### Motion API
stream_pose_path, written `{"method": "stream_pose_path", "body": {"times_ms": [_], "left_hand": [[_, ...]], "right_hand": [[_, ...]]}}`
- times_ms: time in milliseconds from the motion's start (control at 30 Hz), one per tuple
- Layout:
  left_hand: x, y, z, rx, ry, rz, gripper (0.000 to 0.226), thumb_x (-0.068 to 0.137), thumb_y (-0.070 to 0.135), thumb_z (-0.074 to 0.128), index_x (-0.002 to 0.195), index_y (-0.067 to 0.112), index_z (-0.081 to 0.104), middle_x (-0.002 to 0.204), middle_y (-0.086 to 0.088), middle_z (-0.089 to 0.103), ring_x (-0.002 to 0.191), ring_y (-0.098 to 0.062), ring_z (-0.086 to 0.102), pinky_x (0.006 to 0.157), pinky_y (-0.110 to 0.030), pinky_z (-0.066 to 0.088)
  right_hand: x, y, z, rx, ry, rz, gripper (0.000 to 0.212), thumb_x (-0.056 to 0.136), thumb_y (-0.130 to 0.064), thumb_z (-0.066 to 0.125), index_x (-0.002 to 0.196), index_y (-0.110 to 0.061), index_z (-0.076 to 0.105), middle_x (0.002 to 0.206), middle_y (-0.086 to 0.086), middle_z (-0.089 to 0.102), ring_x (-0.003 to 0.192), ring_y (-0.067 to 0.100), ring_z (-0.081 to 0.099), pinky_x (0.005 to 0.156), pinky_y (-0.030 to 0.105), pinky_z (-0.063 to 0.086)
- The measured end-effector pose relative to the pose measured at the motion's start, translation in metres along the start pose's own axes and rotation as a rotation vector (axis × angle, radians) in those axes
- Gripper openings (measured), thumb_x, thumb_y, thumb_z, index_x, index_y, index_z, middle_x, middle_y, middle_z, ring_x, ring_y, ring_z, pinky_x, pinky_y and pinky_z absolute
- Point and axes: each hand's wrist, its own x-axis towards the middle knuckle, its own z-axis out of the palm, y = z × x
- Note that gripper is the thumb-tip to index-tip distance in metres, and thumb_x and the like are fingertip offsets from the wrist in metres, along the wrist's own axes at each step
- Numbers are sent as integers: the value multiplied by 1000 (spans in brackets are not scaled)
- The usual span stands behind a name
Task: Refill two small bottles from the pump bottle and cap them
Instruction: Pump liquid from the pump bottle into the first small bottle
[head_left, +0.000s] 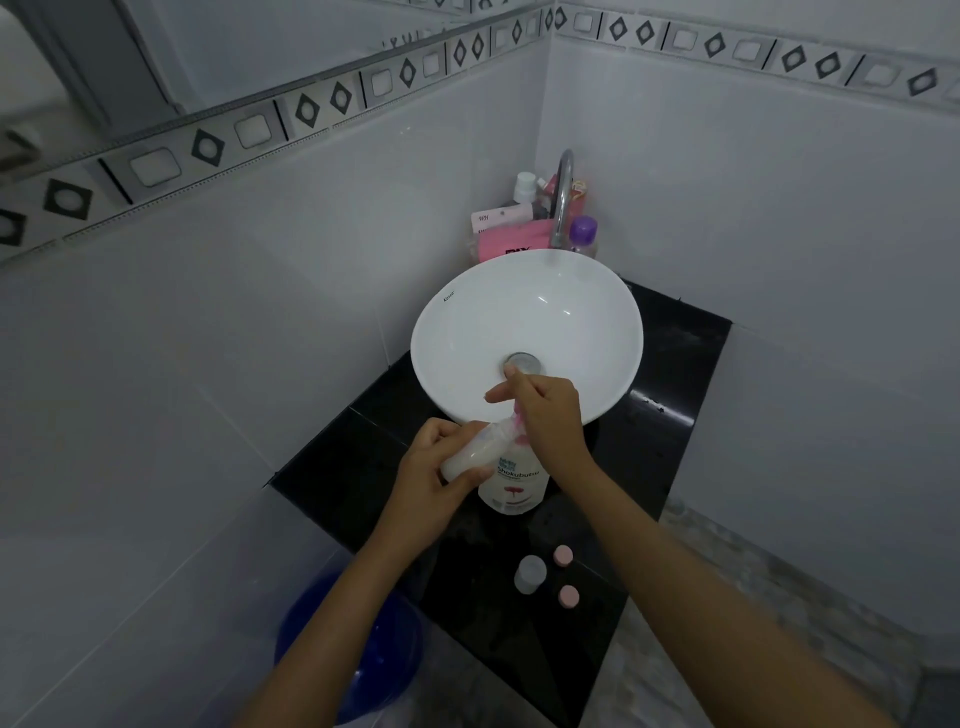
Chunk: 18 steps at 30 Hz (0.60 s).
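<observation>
— Head view first: where is the small bottle being filled?
— A small bottle (470, 454), milky white inside, lies tilted in the left hand (434, 475), its mouth up against the pink nozzle of the pump bottle (511, 480). The left grip is curled around the bottle's body, thumb over the top of it.
— And the pump bottle itself?
— It stands upright on the black worktop (670, 415), just in front of the white basin (527, 332), its label reading "Shokubutsu". The right hand (548, 415) sits on top of the pump head, fingers bent down over it, forefinger stretched out toward the basin. That grip is pressed onto the pump rather than pinching anything.
— What about the other bottle and the caps?
— Nearer the person, a second small bottle (530, 574) stands upright and uncapped on the worktop. Two pink caps lie beside it: one (562, 556) just to its right, the other (568, 596) a little nearer the worktop's front edge. None of them touch.
— Anything around that?
— A chrome tap (562, 197) arches over the basin's far rim, with a purple-capped bottle (584, 234) and pink packages (506, 241) crowded into the corner behind. A blue bucket (348, 654) sits on the floor below the left forearm.
</observation>
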Motion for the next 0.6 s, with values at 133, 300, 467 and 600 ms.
{"method": "stream_pose_path", "body": {"times_ms": [133,300,467,600], "left_hand": [[1,0,0,-18,0,-4,45,82,15,69,123,28,55,105,3,47,97,11,49,80,-7,46],[-2,-11,2,14,-21,-35,46,82,17,69,125,27,57,104,0,48,94,8,49,81,-9,46],[-2,-3,2,-27,-13,-16,45,82,15,69,120,35,55,103,5,47,95,8,49,82,-11,47],[0,1,1,-24,-18,-6,46,82,15,69,121,33,54,105,2,47,96,7,49,82,-10,48]], "right_hand": [[2,5,4,5,22,-18,42,97,-27,48,76,-4,77,41,-19,54,50,-1,51,61,32,45],[-3,20,9,-34,24,-40,41,92,-36,45,68,-24,76,61,-16,70,71,7,64,91,49,46],[3,6,1,-77,21,-48,38,94,-31,51,70,-14,76,45,-18,59,54,6,56,69,39,55],[3,4,0,3,6,-58,43,97,-24,48,73,-2,75,46,-21,59,53,-3,56,60,27,45]]}}
